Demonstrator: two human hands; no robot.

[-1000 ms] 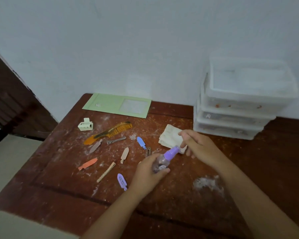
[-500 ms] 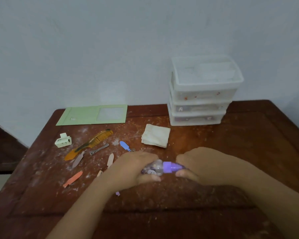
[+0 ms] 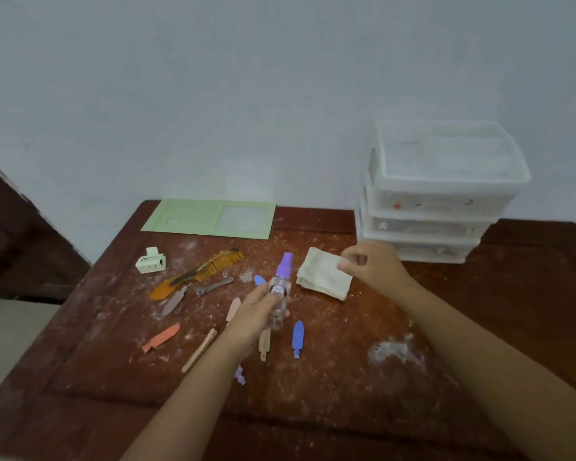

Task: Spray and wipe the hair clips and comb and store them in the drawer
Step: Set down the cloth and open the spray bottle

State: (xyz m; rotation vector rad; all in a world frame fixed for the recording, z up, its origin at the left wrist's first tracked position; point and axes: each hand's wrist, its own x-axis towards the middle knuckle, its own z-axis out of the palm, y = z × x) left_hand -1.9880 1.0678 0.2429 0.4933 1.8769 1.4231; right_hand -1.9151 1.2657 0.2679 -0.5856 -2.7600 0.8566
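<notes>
Left hand (image 3: 253, 314) wrapped around a small clear spray bottle (image 3: 281, 294), held upright above the desk (image 3: 346, 410); purple pump top points up past the fingertips, a round dark label on the bottle faces the camera, print too small to read. Right hand (image 3: 369, 266) rests on the near-right corner of the folded cream cloth (image 3: 325, 277), thumb and fingers pinching its edge; cloth lies flat on the desk, just right of the bottle. Beyond the right hand, against the wall: a clear plastic three-drawer unit (image 3: 439, 201), all drawers pushed in; small red bits show through the top drawer front, pale small items through the two lower ones, none identifiable. Left of the left hand and further out: amber comb (image 3: 200, 272), touching a grey-brown clip (image 3: 175, 299) at its handle end, a metal clip (image 3: 213, 286) just beside it, a cream claw clip (image 3: 151, 261) further left. Light-blue clip (image 3: 259, 280) sits just beyond the left fingers, partly hidden. Peach clip (image 3: 233, 309) half under the left hand. Near side of the left hand: beige clip (image 3: 264, 344) and blue clip (image 3: 297, 337) side by side, apart; tan stick clip (image 3: 200, 349) and orange clip (image 3: 162, 337) to the left; a lilac clip (image 3: 240, 374) mostly hidden by the left forearm. Green folder (image 3: 207, 219) with a clear window lies flat at the far desk edge; a small white tag on it, unreadable. White powdery smear (image 3: 394, 351) on the desk under the right forearm.
</notes>
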